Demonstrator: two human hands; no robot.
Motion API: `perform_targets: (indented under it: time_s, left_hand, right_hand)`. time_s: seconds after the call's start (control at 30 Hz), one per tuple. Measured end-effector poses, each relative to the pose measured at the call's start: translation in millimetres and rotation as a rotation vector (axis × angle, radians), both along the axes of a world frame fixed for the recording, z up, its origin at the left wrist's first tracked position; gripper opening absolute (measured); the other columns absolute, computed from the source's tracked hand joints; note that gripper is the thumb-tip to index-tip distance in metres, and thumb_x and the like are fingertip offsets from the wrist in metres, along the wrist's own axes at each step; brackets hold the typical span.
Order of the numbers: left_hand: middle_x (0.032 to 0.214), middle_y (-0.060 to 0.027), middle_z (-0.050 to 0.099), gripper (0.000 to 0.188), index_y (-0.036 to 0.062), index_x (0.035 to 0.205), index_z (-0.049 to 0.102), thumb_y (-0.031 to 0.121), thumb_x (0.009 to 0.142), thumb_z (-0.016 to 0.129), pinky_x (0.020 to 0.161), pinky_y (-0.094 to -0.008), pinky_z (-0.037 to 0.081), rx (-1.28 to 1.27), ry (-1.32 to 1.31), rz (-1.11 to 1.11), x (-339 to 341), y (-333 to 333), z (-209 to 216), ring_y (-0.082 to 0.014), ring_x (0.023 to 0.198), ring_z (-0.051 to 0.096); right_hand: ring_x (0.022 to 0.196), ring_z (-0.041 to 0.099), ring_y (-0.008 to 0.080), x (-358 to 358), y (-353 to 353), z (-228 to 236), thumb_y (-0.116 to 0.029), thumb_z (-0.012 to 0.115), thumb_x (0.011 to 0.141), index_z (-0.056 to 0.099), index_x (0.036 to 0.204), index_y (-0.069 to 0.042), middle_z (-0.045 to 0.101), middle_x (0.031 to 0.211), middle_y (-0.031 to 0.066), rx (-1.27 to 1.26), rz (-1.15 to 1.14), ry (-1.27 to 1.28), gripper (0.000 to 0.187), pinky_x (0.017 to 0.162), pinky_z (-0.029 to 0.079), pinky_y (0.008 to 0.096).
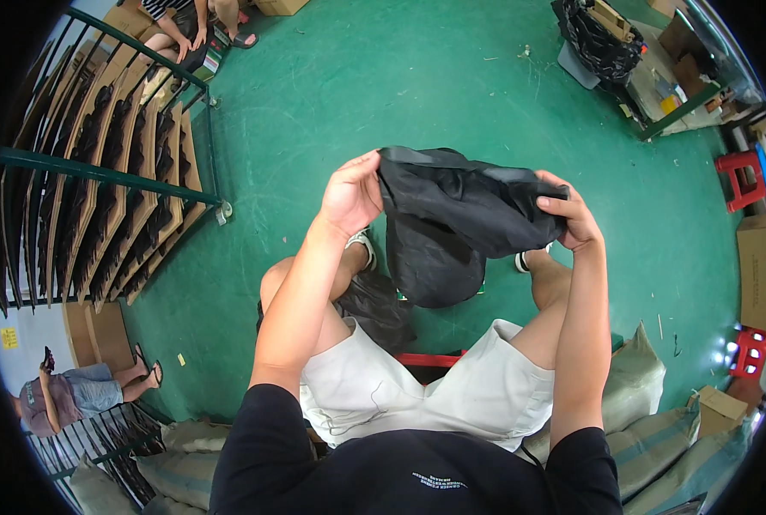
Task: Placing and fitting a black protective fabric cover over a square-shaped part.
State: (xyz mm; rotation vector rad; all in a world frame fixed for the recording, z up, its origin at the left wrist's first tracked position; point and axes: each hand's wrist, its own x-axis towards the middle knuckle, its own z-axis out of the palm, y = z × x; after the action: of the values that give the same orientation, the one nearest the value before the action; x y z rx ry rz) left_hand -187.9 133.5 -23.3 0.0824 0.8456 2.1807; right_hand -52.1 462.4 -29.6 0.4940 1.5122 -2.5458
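A piece of thin, dark black fabric (477, 193) is stretched in the air between my two hands, above my knees. Its upper edge is pinched at the left corner by my left hand (355, 193). At the other end my right hand (574, 216) grips it, with the thumb on top and the other fingers partly hidden behind. A rounded black part (434, 266) hangs below the folds; I cannot tell whether it belongs to the same piece. Crumpled dark sheeting (379, 309) lies by my left leg, and a red edge (430, 360) shows between my thighs.
A green wheeled rack (112, 182) holding many slanted boards with dark pieces stands at left. People are at the upper left and lower left. A cart (675, 112) with a black bag is at upper right. Red stools (741, 180), cartons (756, 266) and sacks (649, 455) line the right.
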Motion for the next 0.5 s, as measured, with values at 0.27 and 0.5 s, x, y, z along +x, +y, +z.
perform_targets:
  time_s: [0.27,0.5]
  left_hand:
    - [0.112,-0.0182,0.067,0.039,-0.0035,0.114,0.059,0.029,0.103,0.04,0.09,-0.0414,0.053,-0.292,-0.296,0.102,-2,-4,-33,-0.0273,0.098,0.066]
    - [0.112,-0.0173,0.067,0.039,-0.0026,0.114,0.06,0.03,0.102,0.044,0.089,-0.0397,0.054,-0.225,-0.23,0.118,-14,-14,-41,-0.0258,0.098,0.067]
  right_hand:
    - [0.078,0.065,0.0138,-21,3,-26,-0.003,0.053,0.089,0.063,0.099,0.002,0.067,0.089,0.0069,-0.044,-0.19,0.021,0.015,0.072,0.053,0.0262]
    - [0.107,0.062,0.0345,-18,-31,-19,-0.026,0.041,0.095,0.057,0.12,0.008,0.064,0.121,0.0203,-0.589,-0.045,-0.026,0.045,0.101,0.044,0.0467]
